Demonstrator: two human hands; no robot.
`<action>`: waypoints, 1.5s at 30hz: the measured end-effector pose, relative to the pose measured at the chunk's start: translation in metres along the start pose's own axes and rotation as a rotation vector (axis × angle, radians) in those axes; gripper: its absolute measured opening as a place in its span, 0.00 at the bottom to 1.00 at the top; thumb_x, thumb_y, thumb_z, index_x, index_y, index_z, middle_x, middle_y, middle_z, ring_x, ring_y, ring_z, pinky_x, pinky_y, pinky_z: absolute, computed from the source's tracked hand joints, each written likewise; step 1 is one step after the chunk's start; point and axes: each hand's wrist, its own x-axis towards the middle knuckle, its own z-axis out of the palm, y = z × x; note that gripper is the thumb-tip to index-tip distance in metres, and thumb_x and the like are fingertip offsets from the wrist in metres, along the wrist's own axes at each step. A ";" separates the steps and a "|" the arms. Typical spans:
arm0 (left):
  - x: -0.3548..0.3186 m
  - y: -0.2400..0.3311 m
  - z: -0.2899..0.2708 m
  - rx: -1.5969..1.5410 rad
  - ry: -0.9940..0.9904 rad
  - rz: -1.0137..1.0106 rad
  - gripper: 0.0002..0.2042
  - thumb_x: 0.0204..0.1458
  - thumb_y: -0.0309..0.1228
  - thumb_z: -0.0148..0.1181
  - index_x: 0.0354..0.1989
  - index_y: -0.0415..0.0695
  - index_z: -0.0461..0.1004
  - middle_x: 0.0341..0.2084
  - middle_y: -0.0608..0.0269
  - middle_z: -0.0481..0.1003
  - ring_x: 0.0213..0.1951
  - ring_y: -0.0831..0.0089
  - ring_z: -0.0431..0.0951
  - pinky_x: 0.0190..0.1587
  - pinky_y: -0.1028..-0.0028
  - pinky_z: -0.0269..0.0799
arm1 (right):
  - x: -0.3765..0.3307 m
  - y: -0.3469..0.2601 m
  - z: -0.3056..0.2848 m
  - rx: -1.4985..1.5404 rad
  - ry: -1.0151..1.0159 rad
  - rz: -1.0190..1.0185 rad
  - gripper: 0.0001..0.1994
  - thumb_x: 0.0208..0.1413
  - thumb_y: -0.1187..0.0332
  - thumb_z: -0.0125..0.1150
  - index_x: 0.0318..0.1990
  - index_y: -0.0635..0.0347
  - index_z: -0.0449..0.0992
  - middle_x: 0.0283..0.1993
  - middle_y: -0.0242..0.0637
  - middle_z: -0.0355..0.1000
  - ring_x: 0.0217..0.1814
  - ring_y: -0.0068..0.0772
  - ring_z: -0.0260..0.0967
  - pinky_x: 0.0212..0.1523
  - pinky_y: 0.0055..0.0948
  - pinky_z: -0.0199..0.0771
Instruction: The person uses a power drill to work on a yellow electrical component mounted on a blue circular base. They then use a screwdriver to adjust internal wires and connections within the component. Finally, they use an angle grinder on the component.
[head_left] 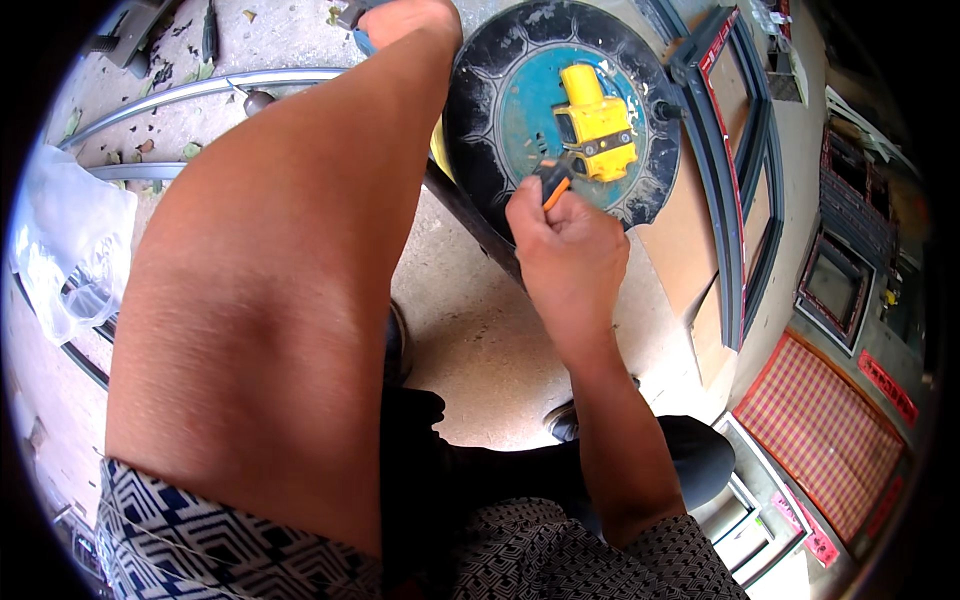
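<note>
My right hand (570,235) is closed around a short black-and-orange handle (556,186); the kind of tool is not clear. It is over the near edge of a round black disc (485,150) with a worn teal middle. On the disc, just beyond that hand, lies a yellow tool-like device (600,135) with a dark band across it. My left arm reaches far forward, and my left hand (405,22) is at the top edge of the view, partly cut off. It is closed on a blue and dark grey object (360,38), mostly hidden by the hand.
Dark grey metal frames (735,180) lean to the right of the disc, beside brown board (680,245). A curved metal strip (210,85) and a clear plastic bag (75,240) lie left. A checked mat (820,430) is at the lower right.
</note>
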 end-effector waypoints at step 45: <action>0.002 0.002 0.001 -0.005 -0.001 -0.021 0.22 0.52 0.36 0.56 0.50 0.30 0.78 0.45 0.31 0.80 0.50 0.38 0.80 0.55 0.52 0.72 | 0.025 0.011 0.010 -0.309 0.475 -0.397 0.49 0.38 0.47 0.82 0.62 0.71 0.63 0.56 0.56 0.65 0.62 0.59 0.61 0.59 0.51 0.62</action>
